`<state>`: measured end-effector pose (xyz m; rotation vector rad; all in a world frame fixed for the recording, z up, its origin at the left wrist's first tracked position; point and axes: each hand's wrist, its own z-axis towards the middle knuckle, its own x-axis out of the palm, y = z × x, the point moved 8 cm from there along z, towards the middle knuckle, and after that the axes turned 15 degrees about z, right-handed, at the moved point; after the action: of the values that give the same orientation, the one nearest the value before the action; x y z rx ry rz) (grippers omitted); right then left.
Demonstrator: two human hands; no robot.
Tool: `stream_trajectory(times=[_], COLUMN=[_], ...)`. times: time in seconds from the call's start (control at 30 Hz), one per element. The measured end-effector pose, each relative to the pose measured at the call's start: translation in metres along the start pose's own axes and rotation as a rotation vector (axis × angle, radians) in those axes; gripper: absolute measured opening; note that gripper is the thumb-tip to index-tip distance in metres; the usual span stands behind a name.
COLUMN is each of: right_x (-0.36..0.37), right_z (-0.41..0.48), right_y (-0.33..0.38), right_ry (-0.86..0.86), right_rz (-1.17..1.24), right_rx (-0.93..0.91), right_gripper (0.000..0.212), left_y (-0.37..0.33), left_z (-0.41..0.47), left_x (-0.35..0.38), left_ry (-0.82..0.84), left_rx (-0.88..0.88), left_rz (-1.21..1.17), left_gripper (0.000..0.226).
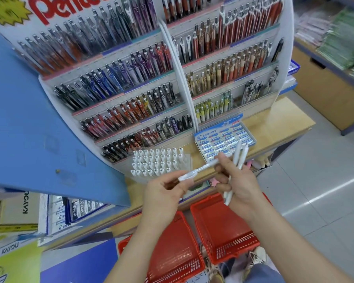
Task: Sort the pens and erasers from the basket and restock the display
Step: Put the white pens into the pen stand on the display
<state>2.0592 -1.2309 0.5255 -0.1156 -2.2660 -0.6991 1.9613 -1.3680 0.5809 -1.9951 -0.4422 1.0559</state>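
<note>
- Left hand [164, 193] pinches one white pen [200, 168] by its end; right hand [238, 180] grips a bundle [239, 158] of more, both above the red baskets [219, 225].
- Likely risk: the bundle fans loosely, so a pen may slip and drop while one is fed into the rack [157, 162].
- Erasers [225, 139] sit boxed beside it.

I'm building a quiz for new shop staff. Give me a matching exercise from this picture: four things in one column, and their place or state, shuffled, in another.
1. left hand
2. right hand
3. eraser box
4. red baskets

A. on the wooden counter
B. grips a bundle of white pens
C. below both hands
D. holds the end of a single white pen

Pairs: 1-D, 2-B, 3-A, 4-C
</note>
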Motion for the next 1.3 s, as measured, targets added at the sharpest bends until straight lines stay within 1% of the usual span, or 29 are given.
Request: stream_trajectory(times=[0.1,0.13,0.2,0.23,0.3,0.37,0.43,0.53,0.6,0.67,0.83,0.93,1.1,1.3], right_x=[-0.002,-0.002,0.000,-0.001,-0.005,-0.011,-0.016,-0.018,-0.017,-0.017,-0.021,-0.023,-0.025,-0.022], right_z=[0.002,0.002,0.003,0.003,0.005,0.005,0.006,0.006,0.005,0.003,0.004,0.003,0.003,0.006], right_y=[0.000,-0.002,-0.010,-0.014,-0.021,-0.024,-0.023,-0.022,-0.023,-0.024,-0.027,-0.028,-0.025,-0.024], right_ry=[0.014,0.032,0.056,0.054,0.017,-0.020,-0.040,-0.024,-0.002,0.008,-0.025,-0.032,-0.030,-0.027], right_rz=[-0.010,-0.031,-0.102,-0.138,-0.169,-0.135,-0.086,-0.046,-0.080,-0.152,-0.167,-0.152,-0.170,-0.109], right_rx=[0.015,0.027,0.051,0.061,0.087,0.125,0.147,0.173,0.194,0.207,0.189,0.212,0.195,0.198], right_gripper=[0.007,0.005,0.002,0.004,0.011,0.020,0.026,0.025,0.023,0.023,0.027,0.026,0.027,0.023], left_y=[0.003,0.003,0.002,0.001,-0.005,-0.013,-0.023,-0.036,-0.038,-0.035,-0.022,-0.017,-0.009,0.000], left_z=[0.000,0.002,0.007,0.011,0.018,0.023,0.025,0.027,0.031,0.037,0.051,0.055,0.063,0.066], left_x=[-0.013,-0.018,-0.034,-0.044,-0.062,-0.075,-0.079,-0.069,-0.057,-0.046,-0.023,-0.016,-0.010,-0.007], left_ry=[0.000,-0.024,-0.118,-0.167,-0.241,-0.285,-0.308,-0.313,-0.300,-0.281,-0.202,-0.181,-0.144,-0.121], left_rx=[-0.056,-0.059,-0.051,-0.040,0.014,0.103,0.197,0.360,0.447,0.493,0.462,0.455,0.421,0.395], left_rz=[-0.200,-0.227,-0.210,-0.181,-0.064,0.128,0.323,0.560,0.679,0.752,0.843,0.871,0.900,0.922], left_gripper=[0.016,0.016,0.012,0.010,0.011,0.017,0.016,0.003,0.002,0.003,0.009,0.012,0.011,0.010])
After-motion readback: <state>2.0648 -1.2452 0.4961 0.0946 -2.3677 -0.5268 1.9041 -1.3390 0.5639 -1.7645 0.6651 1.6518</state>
